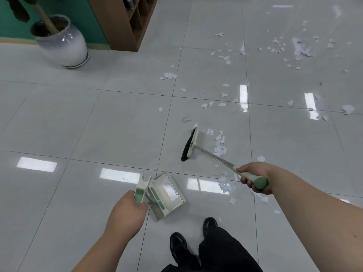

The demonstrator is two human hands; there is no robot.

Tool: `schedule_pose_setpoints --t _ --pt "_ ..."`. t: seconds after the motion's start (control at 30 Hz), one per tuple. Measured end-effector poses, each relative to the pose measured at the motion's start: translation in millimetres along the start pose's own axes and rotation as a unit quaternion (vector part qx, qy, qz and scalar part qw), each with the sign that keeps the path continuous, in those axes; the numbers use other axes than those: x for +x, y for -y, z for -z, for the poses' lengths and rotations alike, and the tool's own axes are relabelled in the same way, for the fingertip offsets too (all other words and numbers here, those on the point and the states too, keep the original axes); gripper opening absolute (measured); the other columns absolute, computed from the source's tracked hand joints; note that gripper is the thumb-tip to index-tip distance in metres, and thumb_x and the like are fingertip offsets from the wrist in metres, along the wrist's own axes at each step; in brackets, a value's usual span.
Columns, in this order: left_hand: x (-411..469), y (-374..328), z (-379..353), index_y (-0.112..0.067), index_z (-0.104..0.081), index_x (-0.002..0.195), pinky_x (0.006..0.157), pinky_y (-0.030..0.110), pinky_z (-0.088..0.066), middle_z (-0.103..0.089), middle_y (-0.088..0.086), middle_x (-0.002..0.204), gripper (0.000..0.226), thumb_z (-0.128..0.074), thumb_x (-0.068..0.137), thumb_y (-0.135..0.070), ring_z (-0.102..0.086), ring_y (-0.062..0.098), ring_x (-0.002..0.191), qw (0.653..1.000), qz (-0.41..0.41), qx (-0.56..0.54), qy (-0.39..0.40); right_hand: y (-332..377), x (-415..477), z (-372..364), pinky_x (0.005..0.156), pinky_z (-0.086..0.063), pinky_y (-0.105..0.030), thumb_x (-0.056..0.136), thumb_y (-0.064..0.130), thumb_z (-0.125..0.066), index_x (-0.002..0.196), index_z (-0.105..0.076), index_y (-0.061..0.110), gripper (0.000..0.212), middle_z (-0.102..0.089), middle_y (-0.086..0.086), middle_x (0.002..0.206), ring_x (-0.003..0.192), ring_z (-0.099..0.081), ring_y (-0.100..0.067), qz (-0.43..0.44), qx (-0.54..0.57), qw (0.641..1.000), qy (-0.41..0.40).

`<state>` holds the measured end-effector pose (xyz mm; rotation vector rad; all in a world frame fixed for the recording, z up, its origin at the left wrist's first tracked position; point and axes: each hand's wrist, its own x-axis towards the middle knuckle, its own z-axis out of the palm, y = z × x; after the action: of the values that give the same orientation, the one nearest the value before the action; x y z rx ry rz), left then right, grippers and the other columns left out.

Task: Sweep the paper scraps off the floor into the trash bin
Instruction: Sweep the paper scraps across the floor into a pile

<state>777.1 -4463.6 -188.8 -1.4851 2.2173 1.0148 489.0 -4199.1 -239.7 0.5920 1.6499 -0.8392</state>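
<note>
Paper scraps [219, 144] lie scattered over the grey tiled floor [98, 124], mostly on the right and far right side, with one small heap just beside the broom head and a few more pieces near the right hand. The right hand [253, 178] grips the green end of the broom [214, 157] handle, fingers curled around it, and the arm reaches forward. The black bristles of the broom head [189, 146] touch the floor, and the handle slants up from it toward the hand. The left hand [127, 211] holds the green and white handle of the dustpan [167, 195], fingers closed around it. The pan hangs low, tilted, with its open side facing to the right; I cannot tell if it touches the tile. Two black shoes [177, 244] stand just behind the pan. At far left a white ceramic pot [62, 44] with a plant stem stands near a wooden shelf [121, 22] and a green wall.
</note>
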Motion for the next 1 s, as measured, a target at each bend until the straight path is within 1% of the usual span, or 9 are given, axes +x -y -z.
schedule_pose_setpoints --t 0.17,0.37,0.5,0.67,0.73,0.8,0.83,0.93,1.0 --pt "31.2 -41.2 4.7 -0.011 -0.053 0.083 0.056 0.032 -0.038 -0.06 0.007 0.073 0.01 -0.053 0.092 -0.015 -0.053 0.023 0.062 0.998 -0.045 0.053 0.006 8.5 -16.9 21.2 0.036 -0.038 -0.018 0.092 0.022 -0.066 0.114 -0.059 0.008 0.027 -0.059 -0.009 0.065 0.04 -0.046 -0.014 0.043 0.052 0.997 -0.027" --pt "61.0 -119.1 7.3 -0.015 -0.056 0.088 0.058 0.031 -0.04 -0.063 0.007 0.078 0.005 -0.052 0.091 -0.016 -0.059 0.024 0.069 0.987 -0.1 0.122 0.024 -0.5 -38.7 65.5 0.043 -0.036 -0.02 0.086 0.008 -0.063 0.11 -0.063 0.002 0.025 -0.058 -0.014 0.071 0.044 -0.046 -0.021 0.094 0.001 0.994 -0.055" --pt "75.7 -177.5 6.8 -0.012 -0.056 0.089 0.059 0.033 -0.041 -0.063 0.009 0.077 0.004 -0.056 0.091 -0.017 -0.06 0.025 0.07 0.973 -0.151 0.174 0.028 -32.3 -45.7 84.4 0.046 -0.043 -0.023 0.076 -0.002 -0.058 0.09 -0.059 -0.002 0.013 -0.055 -0.014 0.069 0.047 -0.051 -0.024 0.109 -0.046 0.987 -0.107" --pt "90.6 -239.7 -16.2 -0.013 -0.057 0.093 0.059 0.032 -0.04 -0.063 0.007 0.077 0.003 -0.057 0.091 -0.016 -0.058 0.021 0.07 0.95 -0.209 0.224 0.049 -79.5 -48.5 109.5 0.052 -0.045 -0.031 0.082 0.001 -0.05 0.106 -0.049 0.006 0.025 -0.055 -0.017 0.085 0.051 -0.06 -0.031 0.061 0.058 0.99 -0.11" --pt "91.6 -261.6 -29.0 -0.014 -0.057 0.093 0.059 0.032 -0.04 -0.063 0.007 0.077 0.002 -0.057 0.091 -0.016 -0.058 0.021 0.07 0.937 -0.238 0.247 0.066 -98.9 -48.9 117.5 0.052 -0.044 -0.031 0.082 0.002 -0.047 0.108 -0.047 0.005 0.025 -0.061 -0.015 0.081 0.046 -0.055 -0.028 0.039 0.07 0.988 -0.133" --pt "93.4 -280.6 -40.7 -0.014 -0.057 0.093 0.059 0.032 -0.041 -0.064 0.008 0.077 0.003 -0.056 0.091 -0.015 -0.06 0.023 0.071 0.921 -0.267 0.271 0.082 -117.4 -54.0 122.7 0.049 -0.042 -0.028 0.083 0.0 -0.046 0.104 -0.046 0.001 0.021 -0.065 -0.013 0.066 0.041 -0.051 -0.025 0.021 0.103 0.981 -0.161" --pt "94.9 -288.9 -45.6 -0.014 -0.057 0.092 0.06 0.032 -0.042 -0.064 0.009 0.077 0.003 -0.055 0.091 -0.015 -0.06 0.024 0.07 0.914 -0.279 0.281 0.091 -126.8 -56.3 123.6 0.048 -0.041 -0.026 0.084 -0.001 -0.046 0.103 -0.047 0.0 0.02 -0.064 -0.013 0.065 0.04 -0.05 -0.023 0.012 0.138 0.976 -0.168" --pt "101.7 -307.1 -55.9 -0.015 -0.057 0.092 0.061 0.033 -0.044 -0.065 0.009 0.077 0.004 -0.054 0.09 -0.016 -0.062 0.025 0.07 0.891 -0.31 0.312 0.111 -154.2 -62.5 113.9 0.046 -0.039 -0.023 0.085 -0.003 -0.042 0.104 -0.049 0.0 0.02 -0.058 -0.02 0.08 0.042 -0.049 -0.022 -0.02 0.245 0.949 -0.197" --pt "109.8 -317.2 -59.0 -0.016 -0.057 0.094 0.061 0.033 -0.046 -0.065 0.008 0.076 0.005 -0.053 0.09 -0.016 -0.062 0.025 0.07 0.878 -0.33 0.325 0.121 -167.7 -60.4 99.8 0.045 -0.04 -0.022 0.087 -0.005 -0.041 0.099 -0.049 0.003 0.016 -0.053 -0.018 0.079 0.043 -0.047 -0.021 -0.055 0.322 0.921 -0.214"
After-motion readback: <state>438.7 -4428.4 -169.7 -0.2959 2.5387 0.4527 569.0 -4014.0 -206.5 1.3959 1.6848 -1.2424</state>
